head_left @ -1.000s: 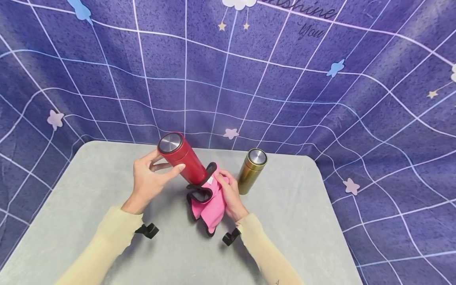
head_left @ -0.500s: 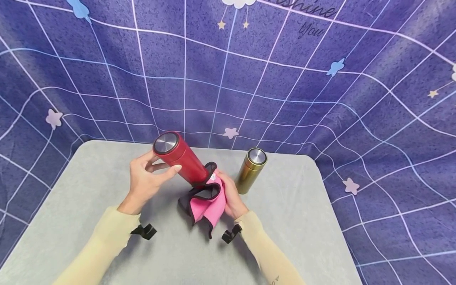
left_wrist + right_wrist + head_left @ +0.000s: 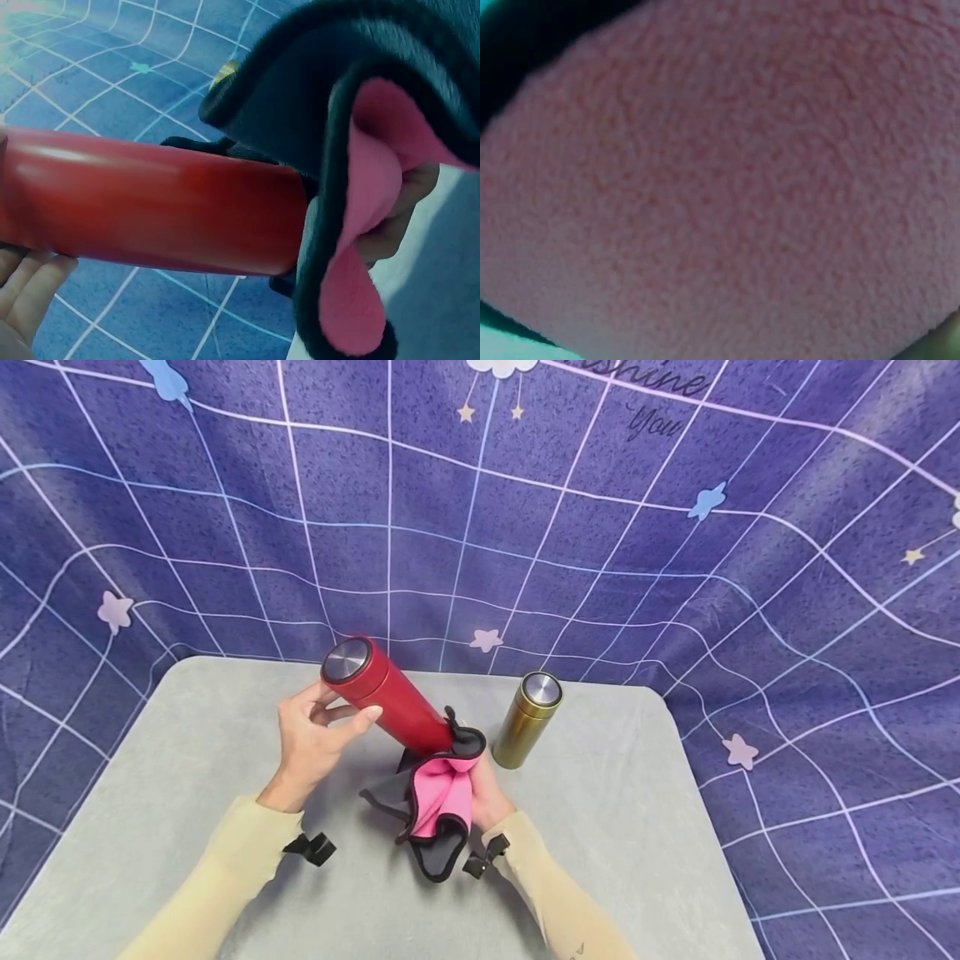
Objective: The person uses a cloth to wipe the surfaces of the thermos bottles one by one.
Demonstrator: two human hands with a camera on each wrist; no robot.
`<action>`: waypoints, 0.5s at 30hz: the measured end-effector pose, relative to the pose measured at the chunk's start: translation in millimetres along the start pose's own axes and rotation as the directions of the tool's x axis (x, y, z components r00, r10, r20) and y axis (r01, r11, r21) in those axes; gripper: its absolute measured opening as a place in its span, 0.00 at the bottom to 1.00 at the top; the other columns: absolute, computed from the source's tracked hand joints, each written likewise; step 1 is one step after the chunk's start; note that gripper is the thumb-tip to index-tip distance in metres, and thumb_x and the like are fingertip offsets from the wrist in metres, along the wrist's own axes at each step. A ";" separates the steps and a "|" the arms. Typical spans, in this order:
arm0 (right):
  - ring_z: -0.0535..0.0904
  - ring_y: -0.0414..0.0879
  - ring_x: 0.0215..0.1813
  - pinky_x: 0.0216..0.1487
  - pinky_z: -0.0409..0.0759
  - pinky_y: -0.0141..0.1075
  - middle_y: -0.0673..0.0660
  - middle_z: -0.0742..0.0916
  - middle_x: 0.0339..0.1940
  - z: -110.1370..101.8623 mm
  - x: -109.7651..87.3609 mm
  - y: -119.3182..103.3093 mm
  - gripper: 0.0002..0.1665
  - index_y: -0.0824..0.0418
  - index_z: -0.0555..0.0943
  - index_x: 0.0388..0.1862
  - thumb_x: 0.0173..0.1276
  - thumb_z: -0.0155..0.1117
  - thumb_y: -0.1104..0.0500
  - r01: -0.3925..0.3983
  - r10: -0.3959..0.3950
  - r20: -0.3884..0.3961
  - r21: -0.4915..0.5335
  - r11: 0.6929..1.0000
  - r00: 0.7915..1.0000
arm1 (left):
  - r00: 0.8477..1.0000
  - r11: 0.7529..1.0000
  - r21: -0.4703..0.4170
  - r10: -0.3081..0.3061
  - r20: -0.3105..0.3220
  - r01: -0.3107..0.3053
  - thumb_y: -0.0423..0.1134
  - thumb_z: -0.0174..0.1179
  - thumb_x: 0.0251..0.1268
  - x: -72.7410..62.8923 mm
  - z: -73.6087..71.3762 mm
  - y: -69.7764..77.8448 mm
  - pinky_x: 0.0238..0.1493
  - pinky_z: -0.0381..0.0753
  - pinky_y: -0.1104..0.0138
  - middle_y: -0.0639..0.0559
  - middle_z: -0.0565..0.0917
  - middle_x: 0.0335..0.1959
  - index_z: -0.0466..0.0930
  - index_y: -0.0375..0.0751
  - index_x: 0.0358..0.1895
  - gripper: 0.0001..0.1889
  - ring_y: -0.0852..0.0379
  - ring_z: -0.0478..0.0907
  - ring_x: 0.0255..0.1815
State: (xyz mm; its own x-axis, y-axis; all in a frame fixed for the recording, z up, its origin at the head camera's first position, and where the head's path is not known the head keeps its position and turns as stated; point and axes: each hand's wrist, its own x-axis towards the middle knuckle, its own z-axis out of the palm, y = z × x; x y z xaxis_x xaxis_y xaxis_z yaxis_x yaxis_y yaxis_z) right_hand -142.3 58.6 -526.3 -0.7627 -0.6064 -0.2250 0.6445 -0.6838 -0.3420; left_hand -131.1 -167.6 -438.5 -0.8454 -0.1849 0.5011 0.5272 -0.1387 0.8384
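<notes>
Tilted over the table, a red thermos flask [image 3: 393, 697] with a silver-topped lid is gripped near its upper end by my left hand [image 3: 306, 747], thumb in front. My right hand [image 3: 489, 795] holds a cleaning cloth [image 3: 441, 793], pink on one side and dark grey on the other with black edging, around the flask's lower end. In the left wrist view the cloth [image 3: 375, 180] covers the bottom of the flask [image 3: 165, 202], and right-hand fingers [image 3: 390, 232] show behind its folds. Pink cloth [image 3: 727, 180] fills most of the right wrist view, hiding the right fingers there.
A gold thermos flask [image 3: 527, 722] stands upright just beyond the right hand. The grey table [image 3: 600, 827] ends at a back edge close to a purple-blue grid-patterned curtain [image 3: 420, 510]. Black wrist mounts [image 3: 311, 847] stick out inward from both sleeves.
The cloth's folds have turned and shifted, its dark side now showing at the flask's base and lower corner. The red flask moved slightly left, then stayed nearly still. The gold flask has not moved.
</notes>
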 end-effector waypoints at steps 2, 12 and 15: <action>0.83 0.39 0.50 0.57 0.82 0.28 0.49 0.90 0.48 0.5 -1.9 2.0 0.18 0.52 0.88 0.53 0.77 0.69 0.42 -0.003 0.003 -0.002 -0.031 1.000 1.000 | 1.000 1.000 0.005 0.003 -0.006 -0.003 0.16 0.74 0.50 -0.2 -0.6 -1.4 0.47 0.92 0.67 0.51 0.93 0.40 0.89 0.26 0.51 0.21 0.57 0.90 0.44; 0.84 0.38 0.30 0.38 0.85 0.26 0.49 0.87 0.28 0.6 -11.2 6.9 0.11 0.56 0.86 0.41 0.80 0.56 0.57 -0.114 0.108 -0.097 -0.059 0.992 0.989 | 0.995 0.978 0.182 0.100 0.031 -0.104 0.16 0.76 0.46 0.6 -3.8 -7.0 0.47 0.92 0.69 0.55 0.93 0.41 0.90 0.27 0.50 0.23 0.61 0.89 0.42; 0.85 0.37 0.38 0.46 0.85 0.26 0.47 0.89 0.36 1.4 -12.4 6.2 0.14 0.54 0.86 0.46 0.83 0.57 0.48 -0.092 0.085 -0.084 -0.077 0.993 0.993 | 0.991 0.968 0.217 0.122 0.047 -0.130 0.17 0.77 0.45 -0.1 -3.4 -7.9 0.46 0.92 0.69 0.57 0.93 0.42 0.90 0.28 0.51 0.24 0.62 0.89 0.42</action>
State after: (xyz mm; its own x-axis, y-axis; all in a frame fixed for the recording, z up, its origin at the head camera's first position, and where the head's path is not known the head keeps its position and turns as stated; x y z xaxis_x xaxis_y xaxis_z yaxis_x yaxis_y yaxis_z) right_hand -128.7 61.3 -524.3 -0.7068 -0.6260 -0.3294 0.7057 -0.5920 -0.3892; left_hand -134.9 -169.8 -445.9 -0.7776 -0.1548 0.6095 0.6012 0.1009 0.7927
